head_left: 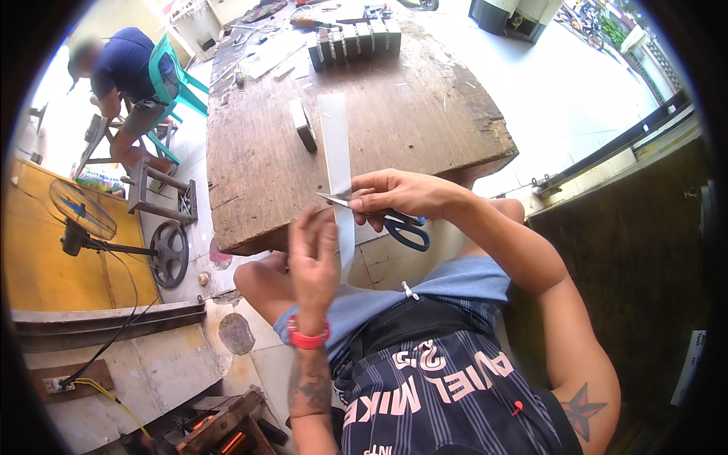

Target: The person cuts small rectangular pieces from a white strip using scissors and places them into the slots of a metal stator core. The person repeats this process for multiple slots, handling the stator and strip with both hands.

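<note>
My right hand point(398, 196) is closed around a pair of scissors point(409, 232) with blue handles. Their pointed blades jut leftward across a long whitish strip point(334, 140), close to the table's near edge. The strip lies flat on the wood at its far end and hangs down toward my lap at the near one. Just left of the strip is my left hand point(312, 254), raised and slightly blurred, fingers apart, nothing visible in it. Beyond it, a small dark block with a pale top point(303, 127) stands on the table.
At the back of the wooden table point(258, 182) a row of similar blocks point(355, 44) stands near scraps and tools. A person point(133, 76) sits at the left on a green chair point(168, 72). A fan point(83, 212) and a wooden stool point(159, 193) are on the left.
</note>
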Demonstrator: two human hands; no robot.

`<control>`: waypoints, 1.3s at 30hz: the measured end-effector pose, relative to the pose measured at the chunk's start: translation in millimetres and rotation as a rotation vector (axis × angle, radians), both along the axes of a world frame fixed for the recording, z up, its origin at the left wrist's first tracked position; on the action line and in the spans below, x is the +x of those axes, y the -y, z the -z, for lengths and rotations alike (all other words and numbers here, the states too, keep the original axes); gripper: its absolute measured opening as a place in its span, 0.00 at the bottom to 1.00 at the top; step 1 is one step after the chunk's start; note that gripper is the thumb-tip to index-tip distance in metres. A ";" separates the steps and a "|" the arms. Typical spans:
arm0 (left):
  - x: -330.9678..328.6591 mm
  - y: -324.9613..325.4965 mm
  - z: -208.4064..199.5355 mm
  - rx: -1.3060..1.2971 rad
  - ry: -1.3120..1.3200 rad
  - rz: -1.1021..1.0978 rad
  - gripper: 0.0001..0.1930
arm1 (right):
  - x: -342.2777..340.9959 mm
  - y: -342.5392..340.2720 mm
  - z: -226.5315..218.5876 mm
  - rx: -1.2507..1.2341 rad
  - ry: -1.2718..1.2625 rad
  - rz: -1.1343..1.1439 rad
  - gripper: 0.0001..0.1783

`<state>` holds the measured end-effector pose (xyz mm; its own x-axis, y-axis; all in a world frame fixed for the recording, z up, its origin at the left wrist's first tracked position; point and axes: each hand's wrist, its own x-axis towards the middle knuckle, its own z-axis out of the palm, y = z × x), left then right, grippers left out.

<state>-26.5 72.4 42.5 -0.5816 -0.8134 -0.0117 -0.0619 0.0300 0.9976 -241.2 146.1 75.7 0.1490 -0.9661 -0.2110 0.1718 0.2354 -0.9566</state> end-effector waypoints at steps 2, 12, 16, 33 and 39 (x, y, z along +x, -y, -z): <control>-9.3 -14.8 22.8 0.027 -0.066 0.008 0.17 | -3.0 -1.8 -1.6 0.029 0.022 -0.022 0.21; 3.5 -34.4 31.8 -0.132 0.065 0.062 0.13 | -85.7 1.2 -9.0 -0.015 -0.317 0.398 0.21; 24.9 -35.6 28.4 0.113 0.077 -0.057 0.12 | -134.3 -6.4 -33.6 -0.033 -0.759 0.965 0.21; -32.9 16.5 36.1 0.181 -0.138 -0.124 0.14 | -104.8 -53.3 4.0 -0.045 -1.554 0.786 0.11; -42.0 23.3 20.9 0.217 -0.157 -0.078 0.14 | -97.4 -94.4 -2.1 0.051 -1.617 0.515 0.20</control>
<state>-68.5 49.1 21.6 -0.5259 -0.8440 -0.1052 0.1006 -0.1845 0.9777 -338.6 240.6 77.8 -0.5377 -0.8300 0.1485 -0.8371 0.5043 -0.2121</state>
